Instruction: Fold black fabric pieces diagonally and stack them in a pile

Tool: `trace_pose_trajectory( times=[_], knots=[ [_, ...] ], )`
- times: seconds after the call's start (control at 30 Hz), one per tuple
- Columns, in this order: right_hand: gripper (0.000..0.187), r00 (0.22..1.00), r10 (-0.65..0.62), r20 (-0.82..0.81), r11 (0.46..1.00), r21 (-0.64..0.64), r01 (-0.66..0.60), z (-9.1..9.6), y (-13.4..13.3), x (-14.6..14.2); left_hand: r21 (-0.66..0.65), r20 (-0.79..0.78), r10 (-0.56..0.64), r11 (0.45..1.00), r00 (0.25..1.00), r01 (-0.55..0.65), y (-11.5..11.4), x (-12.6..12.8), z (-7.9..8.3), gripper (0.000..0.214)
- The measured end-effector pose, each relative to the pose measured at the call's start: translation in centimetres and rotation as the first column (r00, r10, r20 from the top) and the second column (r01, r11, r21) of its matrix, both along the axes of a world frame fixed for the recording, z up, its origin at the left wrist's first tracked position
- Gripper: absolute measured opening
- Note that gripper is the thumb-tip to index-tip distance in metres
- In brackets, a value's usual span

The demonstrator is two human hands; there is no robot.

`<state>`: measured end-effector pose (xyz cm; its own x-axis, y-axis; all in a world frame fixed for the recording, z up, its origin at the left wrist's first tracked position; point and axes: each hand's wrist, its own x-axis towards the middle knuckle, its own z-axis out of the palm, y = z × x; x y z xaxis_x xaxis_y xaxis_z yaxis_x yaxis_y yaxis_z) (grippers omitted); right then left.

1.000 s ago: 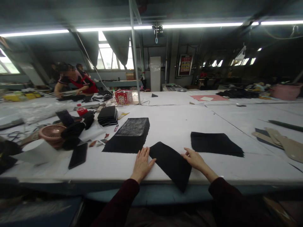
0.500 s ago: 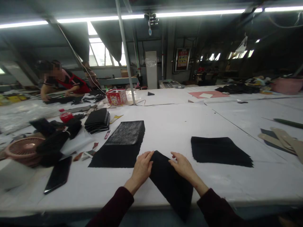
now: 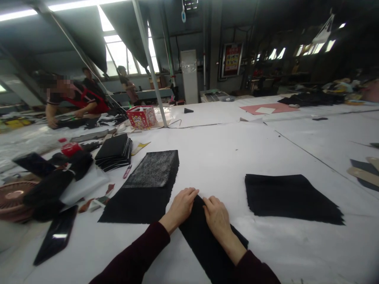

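Note:
A black fabric piece (image 3: 204, 244) lies slanted on the white table (image 3: 225, 157) in front of me. My left hand (image 3: 181, 206) rests on its upper left edge with fingers curled over the corner. My right hand (image 3: 216, 215) lies on top of the fabric right beside it, fingers bent and pressing down near the far end. A thick stack of black fabric (image 3: 148, 183) sits just left of my left hand. A second flat black pile (image 3: 288, 197) lies to the right, apart from my hands.
A smaller stack of black pieces (image 3: 114, 152), a pink fan (image 3: 13, 197), a dark phone-like slab (image 3: 53, 238) and scraps crowd the left. A red box (image 3: 141, 117) and a metal pole (image 3: 149, 67) stand behind. Another person (image 3: 74, 102) works at the far left.
Both hands have moved closer together at the far end of the slanted black piece; the right hand came in from its right edge onto the top. The camera tilted down and nearer.

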<state>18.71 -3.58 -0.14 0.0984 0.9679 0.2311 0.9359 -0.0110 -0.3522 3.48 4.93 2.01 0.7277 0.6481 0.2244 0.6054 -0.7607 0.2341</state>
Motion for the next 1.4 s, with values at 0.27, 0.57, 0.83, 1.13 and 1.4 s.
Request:
trace_pose_trajectory(
  times=[0.27,0.57,0.83,1.13,1.4],
  knots=[
    [0.03,0.998,0.021,0.06,0.987,0.161,-0.03,-2.0,0.4,-0.1,-0.025,0.0,-0.052,0.998,0.999,0.052,0.3,-0.3,-0.7,0.046],
    [0.025,0.994,0.01,0.113,0.968,0.247,-0.037,-2.9,0.4,-0.3,0.048,-0.135,-0.076,0.995,0.988,0.083,0.2,0.1,-1.2,0.045],
    [0.025,0.985,0.006,0.173,0.968,0.245,-0.049,-3.0,0.3,-0.3,0.08,-0.235,-0.102,0.989,0.967,0.124,0.1,0.4,-0.8,0.046],
    [0.026,0.991,0.012,0.133,0.974,0.224,-0.042,-3.1,-0.5,0.0,0.105,-0.224,-0.141,0.98,0.964,0.168,0.1,0.3,-0.2,0.04],
    [0.029,0.994,0.053,0.092,0.97,0.233,-0.074,-3.5,-1.7,0.7,0.127,-0.243,-0.161,0.972,0.956,0.197,0.0,0.2,-0.5,0.046]
  ],
)
